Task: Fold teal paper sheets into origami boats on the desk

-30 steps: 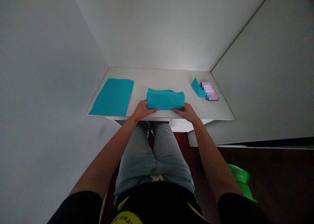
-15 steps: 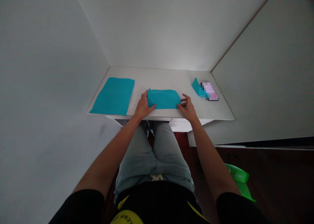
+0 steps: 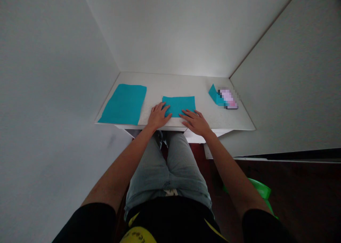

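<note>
A blue sheet of paper, folded into a rectangle, lies flat on the white table in front of me. My left hand rests palm down on its left end, fingers spread. Over the near right corner lies my right hand, flat, with its fingers apart. Neither hand grips anything. Parts of the paper's near edge and corners are hidden beneath my fingers.
At the table's left lies a larger blue sheet. On the right, a folded blue piece touches a pixelated phone-like object. Walls bound the table at back and sides. A green plastic item is on the floor at lower right.
The paper's raised, bulging far side now lies flat. My fingers have gone from holding its two ends to lying spread on top, and my right hand has shifted left and nearer me.
</note>
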Demonstrator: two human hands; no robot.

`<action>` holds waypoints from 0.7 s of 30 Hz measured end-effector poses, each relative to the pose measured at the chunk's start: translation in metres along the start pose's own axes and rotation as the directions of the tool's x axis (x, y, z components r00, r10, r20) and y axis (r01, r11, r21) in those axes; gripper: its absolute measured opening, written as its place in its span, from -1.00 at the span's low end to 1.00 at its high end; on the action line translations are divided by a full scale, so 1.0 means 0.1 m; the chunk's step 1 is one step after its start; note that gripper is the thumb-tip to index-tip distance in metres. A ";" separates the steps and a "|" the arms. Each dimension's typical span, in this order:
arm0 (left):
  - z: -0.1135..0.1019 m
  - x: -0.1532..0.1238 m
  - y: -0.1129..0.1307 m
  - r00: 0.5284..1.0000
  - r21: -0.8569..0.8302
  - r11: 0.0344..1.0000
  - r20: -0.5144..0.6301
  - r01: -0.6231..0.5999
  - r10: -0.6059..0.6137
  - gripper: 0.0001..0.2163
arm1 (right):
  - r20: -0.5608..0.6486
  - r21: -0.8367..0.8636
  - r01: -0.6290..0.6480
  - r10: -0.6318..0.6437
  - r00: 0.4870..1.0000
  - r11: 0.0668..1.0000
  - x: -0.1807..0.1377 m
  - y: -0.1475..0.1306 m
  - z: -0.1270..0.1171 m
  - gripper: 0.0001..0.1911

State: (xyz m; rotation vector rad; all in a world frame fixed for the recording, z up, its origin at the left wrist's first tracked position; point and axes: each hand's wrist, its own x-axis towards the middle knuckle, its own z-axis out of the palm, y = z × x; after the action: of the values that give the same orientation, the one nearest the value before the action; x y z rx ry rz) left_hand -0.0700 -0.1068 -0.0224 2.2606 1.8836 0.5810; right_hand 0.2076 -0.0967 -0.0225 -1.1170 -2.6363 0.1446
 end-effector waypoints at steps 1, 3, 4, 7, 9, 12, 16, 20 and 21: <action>-0.01 0.00 0.01 1.000 0.014 1.000 0.008 -0.001 0.001 -0.48 | 0.029 -0.008 0.012 -0.012 1.000 1.000 0.01 -0.02 0.02 -0.42; -0.01 -0.01 0.03 1.000 0.037 0.999 0.020 0.004 -0.005 -0.44 | 0.063 -0.017 0.003 -0.002 0.998 1.000 0.04 -0.04 0.05 -0.35; -0.01 -0.01 0.03 1.000 0.044 0.999 0.026 0.007 -0.009 -0.43 | 0.074 -0.017 -0.012 0.014 0.997 1.000 0.04 -0.02 0.06 -0.32; -0.02 0.00 0.04 0.999 0.054 0.998 0.047 0.020 -0.022 -0.44 | 0.090 -0.014 -0.084 0.085 0.992 0.996 0.03 0.07 0.05 -0.26; -0.04 0.01 0.04 0.998 0.049 0.999 0.053 0.024 -0.027 -0.46 | 0.071 -0.020 -0.145 0.146 0.987 0.989 -0.02 0.14 0.02 -0.22; -0.07 0.01 0.02 0.999 0.015 1.000 0.044 -0.006 0.005 -0.57 | 0.040 -0.032 -0.166 0.167 0.985 0.986 -0.11 0.15 -0.05 -0.19; -0.09 0.01 0.00 0.997 -0.067 0.995 0.022 -0.075 0.076 -0.56 | 0.029 -0.015 -0.064 0.064 0.998 0.998 -0.20 0.00 -0.05 -0.16; -0.06 0.00 0.01 0.995 -0.131 0.987 -0.034 -0.096 0.093 -0.66 | -0.009 0.059 0.031 -0.030 1.000 0.998 -0.21 -0.14 0.03 -0.36; -0.05 -0.01 0.01 0.994 -0.129 0.986 -0.045 -0.103 0.098 -0.65 | -0.022 0.076 0.038 -0.036 0.999 0.996 -0.20 -0.16 0.04 -0.44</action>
State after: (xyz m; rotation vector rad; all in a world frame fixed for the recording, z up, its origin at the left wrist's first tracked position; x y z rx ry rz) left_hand -0.0707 -0.1084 -0.0175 2.2848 1.7007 0.7445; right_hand 0.2081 -0.1220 -0.0276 -1.0391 -2.6083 0.2237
